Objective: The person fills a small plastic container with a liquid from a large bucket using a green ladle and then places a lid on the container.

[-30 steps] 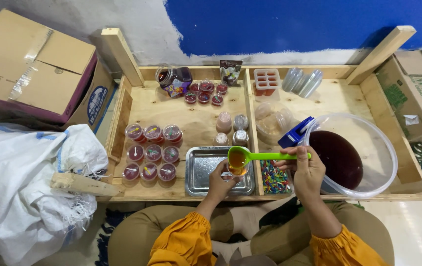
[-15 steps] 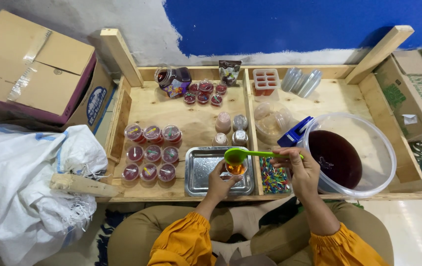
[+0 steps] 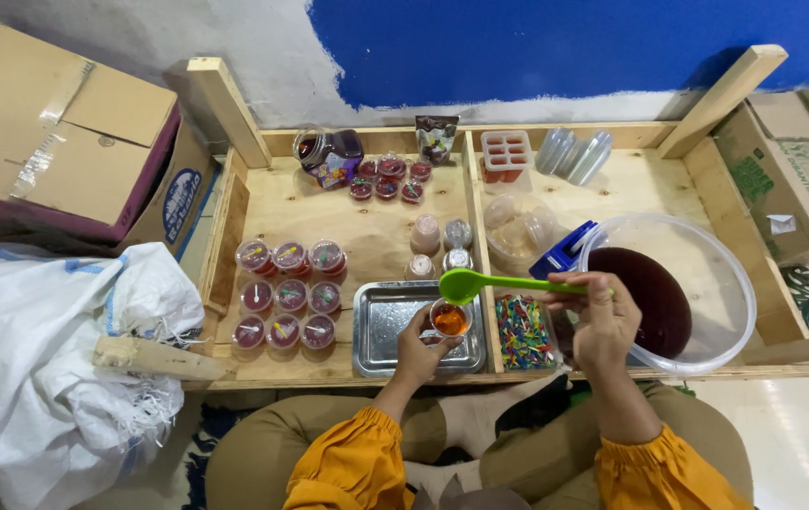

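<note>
From the head camera, the left hand (image 3: 417, 348) has its fingers curled closed around a small clear cup (image 3: 449, 318) of orange-red liquid, holding it over the near right part of a metal tray (image 3: 384, 326). The right hand (image 3: 603, 316) pinches the handle of a green ladle (image 3: 480, 281), thumb and fingers closed on it; the ladle's bowl hangs just above the cup. Right of that hand stands a large clear tub (image 3: 707, 274) of dark red liquid. Between tray and tub lies a container of coloured sticks (image 3: 522, 332). Left of the tray sit rows of filled lidded cups (image 3: 286, 297).
</note>
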